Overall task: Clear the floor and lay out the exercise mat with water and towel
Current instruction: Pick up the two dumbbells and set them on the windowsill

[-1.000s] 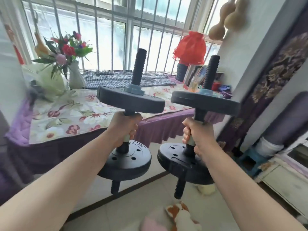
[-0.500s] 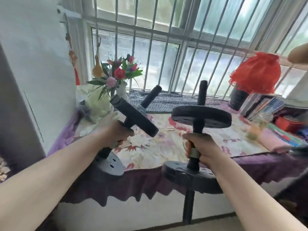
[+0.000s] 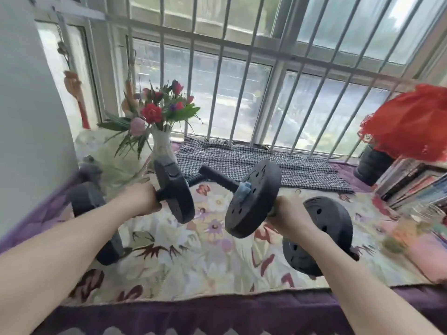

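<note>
My left hand (image 3: 142,198) grips the handle of a black dumbbell (image 3: 175,193) that lies tilted over the left part of the floral cloth (image 3: 183,259); its near plate sits partly behind my forearm. My right hand (image 3: 290,218) grips the handle of a second black dumbbell (image 3: 252,199), held nearly level over the cloth's right part, with its other plate to the right of my wrist. I cannot tell whether the plates touch the cloth. No mat, water bottle or towel shows.
A white vase of flowers (image 3: 160,146) stands just behind the left dumbbell. A checked cloth (image 3: 261,165) lies along the barred window. Books (image 3: 411,184) and a red frilly cover (image 3: 411,122) crowd the right side. A purple valance (image 3: 217,313) edges the platform's front.
Both dumbbells have swung from upright to nearly level and moved forward over the floral cloth. The view has come closer to the window platform.
</note>
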